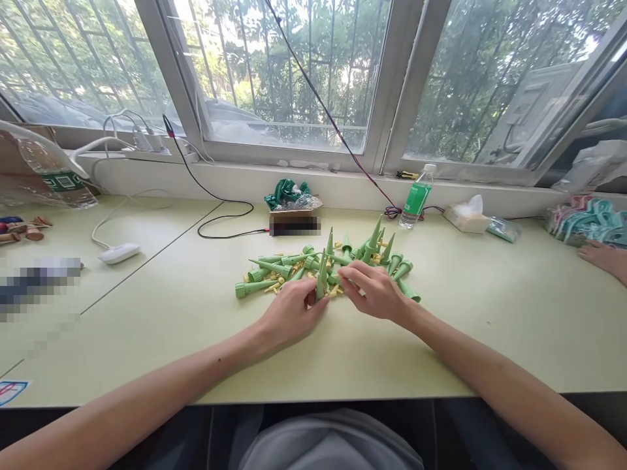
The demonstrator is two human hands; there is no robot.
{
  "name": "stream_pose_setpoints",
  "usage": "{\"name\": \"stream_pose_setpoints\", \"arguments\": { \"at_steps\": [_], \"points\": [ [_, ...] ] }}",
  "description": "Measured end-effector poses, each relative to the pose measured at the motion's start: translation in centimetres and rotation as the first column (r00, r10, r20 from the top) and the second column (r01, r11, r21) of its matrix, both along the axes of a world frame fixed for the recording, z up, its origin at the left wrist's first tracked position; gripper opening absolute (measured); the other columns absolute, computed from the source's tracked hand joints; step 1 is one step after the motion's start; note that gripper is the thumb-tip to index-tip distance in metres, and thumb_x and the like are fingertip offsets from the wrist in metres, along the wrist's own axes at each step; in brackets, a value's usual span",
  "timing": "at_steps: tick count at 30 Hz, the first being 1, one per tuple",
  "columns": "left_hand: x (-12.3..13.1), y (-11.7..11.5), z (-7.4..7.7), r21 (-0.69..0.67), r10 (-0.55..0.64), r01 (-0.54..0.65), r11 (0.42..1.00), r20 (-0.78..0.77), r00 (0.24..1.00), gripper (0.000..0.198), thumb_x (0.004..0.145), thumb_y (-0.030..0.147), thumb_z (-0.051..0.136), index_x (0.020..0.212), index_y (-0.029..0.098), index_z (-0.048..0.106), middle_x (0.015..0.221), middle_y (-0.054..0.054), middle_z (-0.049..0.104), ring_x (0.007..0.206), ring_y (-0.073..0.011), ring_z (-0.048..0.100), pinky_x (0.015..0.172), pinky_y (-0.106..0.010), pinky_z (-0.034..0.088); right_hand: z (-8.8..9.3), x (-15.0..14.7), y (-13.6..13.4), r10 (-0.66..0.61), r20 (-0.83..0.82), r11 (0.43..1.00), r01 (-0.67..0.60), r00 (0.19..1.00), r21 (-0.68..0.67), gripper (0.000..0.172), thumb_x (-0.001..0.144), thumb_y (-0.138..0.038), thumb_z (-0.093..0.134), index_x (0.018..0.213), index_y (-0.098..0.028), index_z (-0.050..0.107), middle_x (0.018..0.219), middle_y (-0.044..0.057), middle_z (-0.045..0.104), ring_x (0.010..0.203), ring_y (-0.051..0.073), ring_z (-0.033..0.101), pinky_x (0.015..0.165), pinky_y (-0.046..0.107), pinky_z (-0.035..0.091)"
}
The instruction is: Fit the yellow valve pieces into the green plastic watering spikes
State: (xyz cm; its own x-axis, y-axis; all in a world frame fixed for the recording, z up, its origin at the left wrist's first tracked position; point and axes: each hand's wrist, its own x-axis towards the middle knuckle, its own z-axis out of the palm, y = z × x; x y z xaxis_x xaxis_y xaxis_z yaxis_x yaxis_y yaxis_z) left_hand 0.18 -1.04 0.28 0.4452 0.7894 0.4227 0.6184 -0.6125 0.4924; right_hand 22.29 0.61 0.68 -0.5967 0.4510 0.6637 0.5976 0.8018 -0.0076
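Note:
My left hand (291, 313) is closed around a green cone-shaped plant watering spike (321, 277), which stands upright with its point up. Close to its right, my right hand (377, 294) has thumb and fingers drawn together; what they pinch, if anything, is too small to make out. Around and behind both hands spreads a loose pile of similar green spikes (257, 286), some lying on their sides and some standing. Small yellow nozzle-like pieces (273, 288) are scattered among them. My fingers hide part of the pile.
Behind the pile sits a cardboard box (294, 207) with green wrapping, and a cable reaches the pixelated block before it. A water bottle (415, 196) and tissue pack (467, 214) stand back right. At the right edge, another person's hand (605, 256) rests beside bagged teal items (590, 220).

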Motion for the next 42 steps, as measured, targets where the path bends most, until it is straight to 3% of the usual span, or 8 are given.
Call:
{"name": "stream_pose_setpoints", "arguments": {
  "at_steps": [7, 14, 23, 32, 42],
  "points": [
    [0.14, -0.02, 0.19, -0.048, 0.072, -0.062, 0.997, 0.230, 0.971, 0.023, 0.092, 0.038, 0.063, 0.082, 0.016, 0.065, 0.056, 0.005, 0.049, 0.048, -0.0090, 0.040, 0.046, -0.023, 0.032, 0.40, 0.36, 0.02, -0.026, -0.050, 0.999, 0.025, 0.998, -0.035, 0.018, 0.102, -0.019, 0.041, 0.103, -0.018, 0.058, 0.088, 0.006, 0.065, 0.064, 0.011, 0.056, 0.057, 0.021, 0.038],
    [0.11, 0.15, 0.23, -0.028, 0.039, -0.031, 0.999, 0.336, 0.941, 0.016, 0.091, 0.032, 0.065, 0.091, 0.016, 0.066, 0.060, 0.004, 0.054, 0.049, -0.0080, 0.044, 0.046, -0.022, 0.037, 0.47, 0.48, -0.15, -0.026, -0.043, 0.999, 0.024, 0.999, -0.049, 0.019, 0.103, -0.020, 0.039, 0.105, -0.018, 0.058, 0.092, 0.008, 0.066, 0.070, 0.012, 0.059, 0.060, 0.022, 0.040],
    [0.19, 0.05, 0.32, -0.023, 0.033, -0.026, 0.999, 0.351, 0.936, 0.015, 0.091, 0.032, 0.066, 0.091, 0.017, 0.067, 0.065, 0.002, 0.056, 0.052, -0.0086, 0.045, 0.047, -0.023, 0.039, 0.18, 0.21, 0.07, 0.122, -0.085, 0.991, -0.117, 0.989, 0.059, 0.015, 0.103, -0.016, 0.041, 0.110, -0.019, 0.054, 0.091, 0.007, 0.065, 0.066, 0.012, 0.057, 0.054, 0.022, 0.038],
    [0.13, -0.02, 0.24, -0.028, 0.023, -0.014, 1.000, 0.337, 0.941, 0.015, 0.091, 0.032, 0.065, 0.089, 0.017, 0.068, 0.083, -0.003, 0.065, 0.052, -0.0072, 0.046, 0.050, -0.024, 0.042, 0.22, 0.16, 0.08, 0.112, -0.134, 0.993, -0.106, 0.985, 0.050, 0.015, 0.103, -0.015, 0.042, 0.111, -0.020, 0.054, 0.093, 0.007, 0.065, 0.070, 0.013, 0.060, 0.054, 0.023, 0.039],
    [0.05, -0.09, 0.14, 0.021, -0.008, 0.002, 1.000, 0.298, 0.955, 0.013, 0.092, 0.031, 0.065, 0.092, 0.018, 0.068, 0.066, 0.003, 0.053, 0.053, -0.0085, 0.046, 0.051, -0.023, 0.040, 0.05, -0.10, -0.03, 0.148, -0.067, 0.989, -0.145, 0.987, 0.040, 0.015, 0.104, -0.016, 0.041, 0.110, -0.019, 0.054, 0.091, 0.006, 0.064, 0.066, 0.012, 0.055, 0.051, 0.024, 0.034]
  ]
}}
